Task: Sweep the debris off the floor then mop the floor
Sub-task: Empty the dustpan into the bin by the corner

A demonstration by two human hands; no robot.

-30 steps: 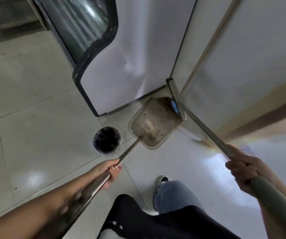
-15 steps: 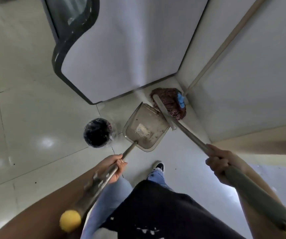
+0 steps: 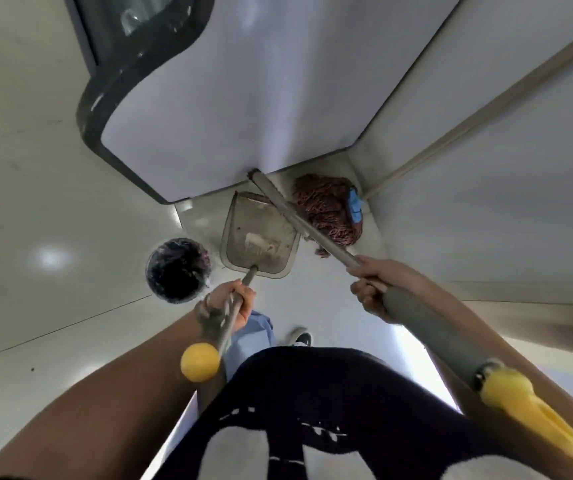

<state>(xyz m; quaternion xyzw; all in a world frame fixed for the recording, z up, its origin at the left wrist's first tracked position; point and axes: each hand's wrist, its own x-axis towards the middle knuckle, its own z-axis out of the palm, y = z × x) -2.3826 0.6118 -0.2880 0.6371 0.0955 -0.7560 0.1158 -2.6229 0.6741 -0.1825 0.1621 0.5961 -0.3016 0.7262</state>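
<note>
My left hand [image 3: 228, 308] grips the metal handle of a grey dustpan [image 3: 257, 235], whose handle ends in a yellow knob. The pan lies flat on the tiled floor with a pale patch of debris inside. My right hand [image 3: 370, 284] grips the grey shaft of a broom [image 3: 299, 223] that crosses over the pan's right edge; its head touches the base of the white appliance. A reddish string mop [image 3: 326, 207] with a blue clamp leans in the corner behind the broom.
A round bin with a black liner [image 3: 177, 268] stands left of the dustpan. A white appliance [image 3: 243, 98] with a dark-trimmed door fills the top. A wall [image 3: 503, 168] closes off the right. My leg and shoe [image 3: 300, 337] are below the pan.
The view has tilted down and come closer. The broom head has slid left across the dustpan's mouth toward the appliance base. Both hands keep their grips.
</note>
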